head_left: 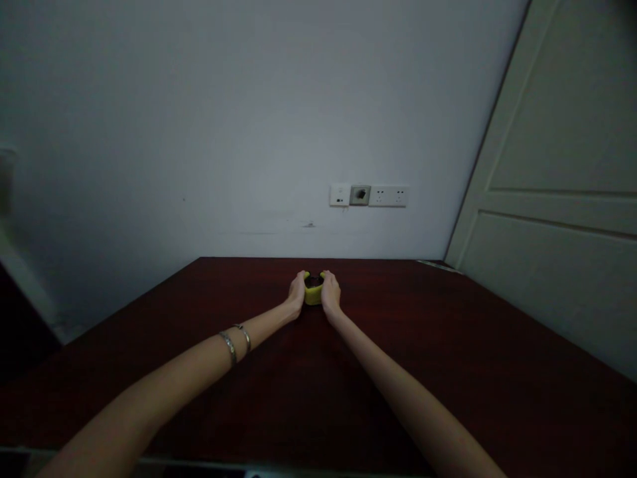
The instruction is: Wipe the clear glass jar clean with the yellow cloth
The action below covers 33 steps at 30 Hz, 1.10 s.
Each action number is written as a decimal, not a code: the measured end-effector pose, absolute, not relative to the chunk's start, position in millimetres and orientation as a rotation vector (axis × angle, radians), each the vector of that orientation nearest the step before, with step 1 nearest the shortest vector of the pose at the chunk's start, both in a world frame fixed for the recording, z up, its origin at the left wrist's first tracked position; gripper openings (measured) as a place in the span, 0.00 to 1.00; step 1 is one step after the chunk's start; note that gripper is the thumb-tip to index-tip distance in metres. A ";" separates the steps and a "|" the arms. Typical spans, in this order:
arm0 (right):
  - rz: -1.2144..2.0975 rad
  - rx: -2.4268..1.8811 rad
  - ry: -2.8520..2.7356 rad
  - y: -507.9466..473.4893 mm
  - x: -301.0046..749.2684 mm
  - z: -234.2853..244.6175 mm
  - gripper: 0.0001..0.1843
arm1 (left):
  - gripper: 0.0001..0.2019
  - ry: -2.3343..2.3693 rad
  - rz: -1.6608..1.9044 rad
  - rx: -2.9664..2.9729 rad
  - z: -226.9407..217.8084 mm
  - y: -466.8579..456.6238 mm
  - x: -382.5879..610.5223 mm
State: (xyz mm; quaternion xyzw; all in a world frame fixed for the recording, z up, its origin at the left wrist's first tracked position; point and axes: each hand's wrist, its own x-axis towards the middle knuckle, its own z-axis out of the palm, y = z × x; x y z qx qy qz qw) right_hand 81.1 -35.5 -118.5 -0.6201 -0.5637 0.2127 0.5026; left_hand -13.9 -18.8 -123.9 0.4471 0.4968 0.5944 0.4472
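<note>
A small yellow object with a dark centre (313,290) rests on the dark red table (448,358), far out near the wall. My left hand (298,291) cups its left side and my right hand (330,291) cups its right side, fingers curled round it. Both arms stretch straight forward. Two metal bangles (236,342) sit on my left forearm. The object is too small to name.
A pale wall stands behind the table with a row of white sockets (369,195). A cream panelled door (557,199) closes off the right side. A dark gap lies left of the table.
</note>
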 end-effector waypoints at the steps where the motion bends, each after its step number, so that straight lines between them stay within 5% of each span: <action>1: 0.517 -1.502 -1.344 -36.6 92.9 -119.3 0.16 | 0.23 1.213 1.459 1.114 -124.7 -18.8 -2.5; 15: 0.668 -1.423 -1.192 -52.2 156.0 -129.1 0.17 | 0.25 1.130 1.334 1.138 -139.8 -25.0 52.9; 21: 0.696 -1.338 -1.105 -54.3 149.0 -138.2 0.27 | 0.26 1.151 1.331 1.153 -144.7 -31.0 49.4; 33: 0.775 -1.278 -1.064 -52.2 145.2 -148.6 0.16 | 0.25 1.232 1.246 1.248 -148.0 -39.2 41.7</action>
